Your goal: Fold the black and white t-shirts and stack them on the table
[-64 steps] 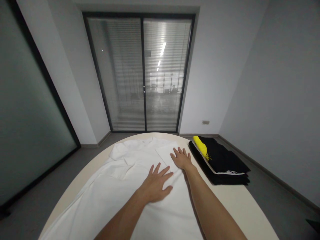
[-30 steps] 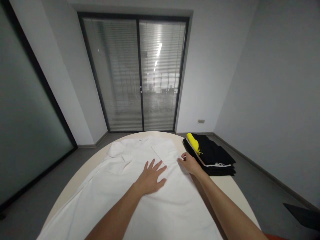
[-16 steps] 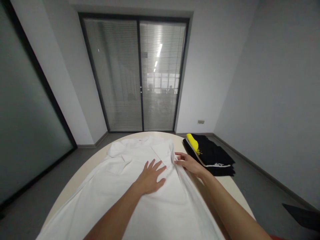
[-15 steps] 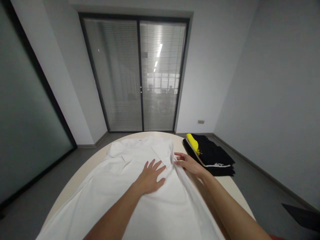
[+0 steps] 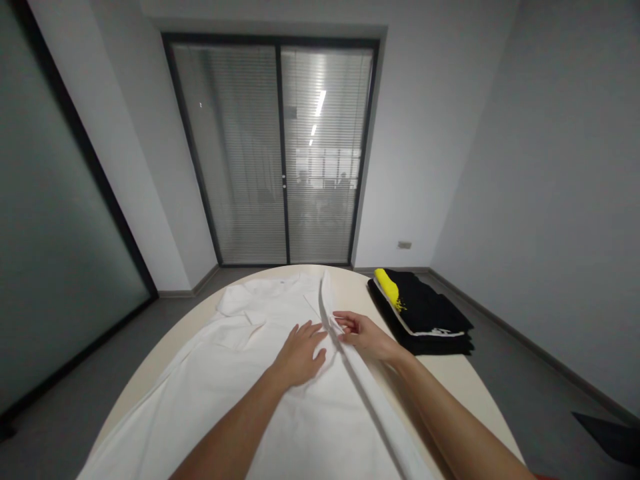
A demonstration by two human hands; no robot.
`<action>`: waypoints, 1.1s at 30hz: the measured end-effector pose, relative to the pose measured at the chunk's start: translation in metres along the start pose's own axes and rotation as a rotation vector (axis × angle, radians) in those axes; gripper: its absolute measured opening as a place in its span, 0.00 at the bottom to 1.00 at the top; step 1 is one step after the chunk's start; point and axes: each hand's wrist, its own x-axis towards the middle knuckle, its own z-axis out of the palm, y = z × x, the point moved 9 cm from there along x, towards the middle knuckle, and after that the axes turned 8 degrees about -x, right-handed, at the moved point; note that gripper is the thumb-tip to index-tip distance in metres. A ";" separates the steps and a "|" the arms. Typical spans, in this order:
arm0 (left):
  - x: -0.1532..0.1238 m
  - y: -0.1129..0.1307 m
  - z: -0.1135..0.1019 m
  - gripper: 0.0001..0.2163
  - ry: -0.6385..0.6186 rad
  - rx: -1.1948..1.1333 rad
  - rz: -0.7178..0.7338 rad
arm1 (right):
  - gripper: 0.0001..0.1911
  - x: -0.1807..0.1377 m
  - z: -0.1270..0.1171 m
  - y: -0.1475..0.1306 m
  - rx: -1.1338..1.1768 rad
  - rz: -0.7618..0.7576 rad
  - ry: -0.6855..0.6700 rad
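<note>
A white T-shirt (image 5: 200,400) is spread over the round table, its collar toward the far edge and one sleeve lying at the left. Its right side is lifted and turned inward as a long fold. My right hand (image 5: 367,337) pinches the edge of that fold between thumb and fingers. On the shirt's middle, just left of the fold, my left hand (image 5: 303,353) rests with fingers spread and nothing held, its fingertips close to the fold.
The pale round table (image 5: 480,400) carries a stack of folded black clothes (image 5: 425,307) at the right, with a yellow patch on top. Beyond stand glass doors (image 5: 280,153) with blinds. A dark flat object (image 5: 605,433) shows at the lower right.
My right hand has moved left, bringing the shirt's right edge up and inward into a clearer fold. My left hand has stayed almost in place, its fingers slightly more curled.
</note>
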 end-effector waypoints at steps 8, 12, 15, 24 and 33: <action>-0.001 -0.042 -0.026 0.20 0.330 -0.165 -0.281 | 0.34 -0.004 0.032 -0.016 -0.091 -0.081 -0.053; -0.001 -0.046 -0.027 0.20 0.336 -0.188 -0.305 | 0.31 -0.010 0.040 -0.017 -0.339 -0.043 -0.034; 0.001 -0.032 -0.027 0.19 0.324 -0.158 -0.173 | 0.25 -0.022 0.042 -0.026 -0.550 -0.003 -0.098; 0.003 -0.024 -0.024 0.15 0.337 -0.198 -0.058 | 0.13 -0.050 0.051 -0.030 -0.775 0.182 -0.388; 0.007 -0.044 -0.026 0.14 0.406 -0.304 -0.139 | 0.21 -0.045 0.080 -0.025 -0.356 0.209 -0.440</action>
